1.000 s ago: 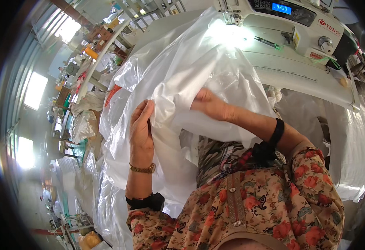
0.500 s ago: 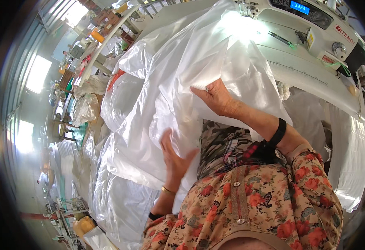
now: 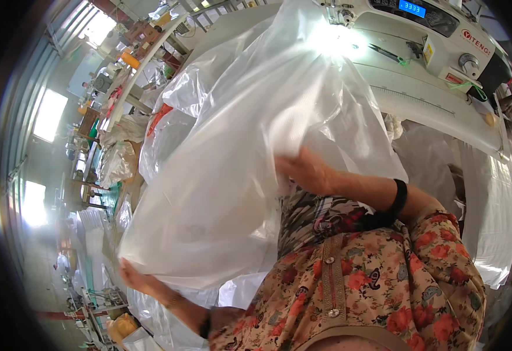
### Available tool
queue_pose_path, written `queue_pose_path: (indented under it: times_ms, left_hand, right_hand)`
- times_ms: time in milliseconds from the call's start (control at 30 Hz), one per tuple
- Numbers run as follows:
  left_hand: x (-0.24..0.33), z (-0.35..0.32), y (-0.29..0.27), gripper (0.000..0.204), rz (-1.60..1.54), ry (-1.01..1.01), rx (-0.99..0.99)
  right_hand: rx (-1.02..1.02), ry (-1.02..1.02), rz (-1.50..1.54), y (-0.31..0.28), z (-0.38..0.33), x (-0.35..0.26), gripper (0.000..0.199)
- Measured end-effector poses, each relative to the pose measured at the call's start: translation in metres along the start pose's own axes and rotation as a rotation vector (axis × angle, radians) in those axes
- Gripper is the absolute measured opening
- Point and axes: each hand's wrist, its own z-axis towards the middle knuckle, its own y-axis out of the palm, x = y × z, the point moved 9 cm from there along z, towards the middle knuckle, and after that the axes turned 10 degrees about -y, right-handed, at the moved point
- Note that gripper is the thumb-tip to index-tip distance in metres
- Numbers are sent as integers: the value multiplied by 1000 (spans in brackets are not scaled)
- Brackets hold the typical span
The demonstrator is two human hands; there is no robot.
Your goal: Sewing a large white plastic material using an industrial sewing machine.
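A large translucent white plastic sheet [image 3: 209, 199] hangs from the lit needle area of a white sewing machine [image 3: 443, 35] and spreads across my lap. My left hand [image 3: 145, 282] is closed on its lower-left corner, far out to the left. Closer to the middle, my right hand [image 3: 310, 169] grips the sheet's right-hand edge; its fingertips are smeared by motion. Between the two hands the sheet is drawn out wide. The glare of the machine lamp [image 3: 339, 42] hides where the sheet meets the needle.
Black thread snips [image 3: 387, 54] with a green cord lie on the machine bed [image 3: 402, 88]. More clear plastic [image 3: 180, 93] is heaped at the left. A cluttered bench [image 3: 133, 82] stands beyond it. White sheeting [image 3: 490, 216] hangs at the right.
My left hand, open and off the edge before, has swung down and left and now holds the sheet's corner. The sheet is spread wider. My right hand has come slightly down with its edge.
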Motion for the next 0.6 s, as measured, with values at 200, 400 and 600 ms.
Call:
queue_pose_path:
  times_ms: [200, 400, 600]
  left_hand:
    - [-33, 177, 86, 22, 511, 103, -278]
    - [162, 53, 221, 30, 261, 826, -295]
    - [252, -238, 215, 33, 15, 874, -1518]
  right_hand:
    - [-226, -21, 434, 18, -46, -28, 34]
    - [-326, 22, -61, 49, -61, -29, 32]
    - [-359, -140, -105, 89, -54, -42, 31]
